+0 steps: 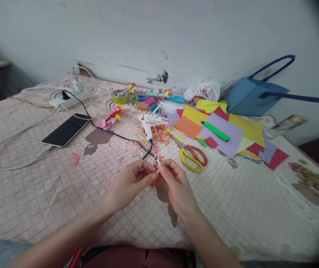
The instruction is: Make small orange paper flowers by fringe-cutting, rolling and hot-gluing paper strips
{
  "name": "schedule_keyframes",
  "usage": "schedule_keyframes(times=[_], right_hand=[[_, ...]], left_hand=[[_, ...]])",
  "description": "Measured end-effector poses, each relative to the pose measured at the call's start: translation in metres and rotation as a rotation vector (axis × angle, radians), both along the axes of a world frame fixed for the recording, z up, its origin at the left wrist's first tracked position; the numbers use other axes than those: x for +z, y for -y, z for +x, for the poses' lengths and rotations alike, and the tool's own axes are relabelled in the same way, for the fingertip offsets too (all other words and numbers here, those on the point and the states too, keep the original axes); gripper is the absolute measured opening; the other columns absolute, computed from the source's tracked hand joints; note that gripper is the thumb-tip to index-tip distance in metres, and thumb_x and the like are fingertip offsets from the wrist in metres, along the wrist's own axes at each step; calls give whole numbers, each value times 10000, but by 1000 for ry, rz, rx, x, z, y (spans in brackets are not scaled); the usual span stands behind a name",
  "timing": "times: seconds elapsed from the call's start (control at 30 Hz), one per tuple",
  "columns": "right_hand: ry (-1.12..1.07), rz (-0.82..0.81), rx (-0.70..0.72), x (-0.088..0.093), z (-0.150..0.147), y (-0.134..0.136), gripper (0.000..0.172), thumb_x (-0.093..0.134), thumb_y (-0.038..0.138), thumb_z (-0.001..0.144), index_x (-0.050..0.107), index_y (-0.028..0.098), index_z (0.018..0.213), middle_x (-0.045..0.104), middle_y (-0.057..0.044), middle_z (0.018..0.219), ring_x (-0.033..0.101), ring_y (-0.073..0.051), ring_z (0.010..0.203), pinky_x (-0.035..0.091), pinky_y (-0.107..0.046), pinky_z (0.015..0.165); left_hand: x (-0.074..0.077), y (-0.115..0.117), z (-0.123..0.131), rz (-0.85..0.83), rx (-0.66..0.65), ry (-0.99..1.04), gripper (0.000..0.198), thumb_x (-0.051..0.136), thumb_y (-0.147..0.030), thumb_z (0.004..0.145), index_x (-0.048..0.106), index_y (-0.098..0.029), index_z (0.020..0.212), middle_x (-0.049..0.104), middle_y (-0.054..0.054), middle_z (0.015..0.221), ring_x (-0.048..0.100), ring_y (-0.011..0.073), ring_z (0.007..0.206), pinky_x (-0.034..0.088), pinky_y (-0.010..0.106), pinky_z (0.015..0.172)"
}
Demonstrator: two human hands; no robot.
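Near the middle of the table my left hand (133, 182) and my right hand (178, 186) meet, both with fingers pinched. Between their fingertips is white string (157, 160), looped at its top. A small orange piece (155, 181) shows just below the string; its exact shape is mostly hidden by my fingers. Beyond my hands lies a white glue gun (147, 128), its black cord running close by my fingertips. Scissors (191, 156) with one yellow and one red handle lie to the right, apart from my right hand.
Coloured paper sheets (223, 136) and a green cutter (216, 131) lie on the right, with loose white string (296, 199) nearer. A blue bag (257, 96) stands behind. On the left are a phone (66, 130), cables and a power strip (70, 99). Tape (121, 96) and paper scraps (162, 137) sit centrally.
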State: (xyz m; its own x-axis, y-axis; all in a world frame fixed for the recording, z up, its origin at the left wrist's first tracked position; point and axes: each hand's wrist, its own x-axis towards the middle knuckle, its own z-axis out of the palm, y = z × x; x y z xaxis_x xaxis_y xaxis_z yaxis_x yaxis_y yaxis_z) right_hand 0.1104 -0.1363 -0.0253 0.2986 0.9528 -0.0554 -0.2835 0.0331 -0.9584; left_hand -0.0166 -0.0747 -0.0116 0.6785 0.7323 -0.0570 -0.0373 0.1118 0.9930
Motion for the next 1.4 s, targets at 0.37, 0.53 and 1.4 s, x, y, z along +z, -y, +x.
schedule_keyframes(times=[0.37, 0.53, 1.4], right_hand=[[122, 39, 7, 6, 1, 2, 90, 557, 311, 865, 572, 224, 844, 640, 1, 816, 591, -132, 694, 487, -283, 689], [100, 68, -8, 8, 0, 2, 69, 541, 285, 868, 526, 232, 826, 647, 2, 815, 618, -148, 770, 501, -293, 704], [20, 92, -189, 3, 14, 22, 179, 610, 322, 839, 517, 253, 976, 694, 9, 775, 644, -173, 767, 461, -363, 793]], left_hand=[[-4, -3, 0, 18, -26, -27, 154, 632, -275, 783, 594, -125, 779, 565, 8, 707, 502, 98, 623, 427, 217, 571], [-7, -2, -1, 34, -30, -63, 170, 620, -301, 789, 589, -135, 773, 578, 14, 713, 528, 115, 648, 436, 233, 591], [-13, -2, -13, 826, 241, -199, 129, 556, -127, 843, 583, -199, 947, 661, 30, 854, 611, 153, 798, 474, 290, 744]])
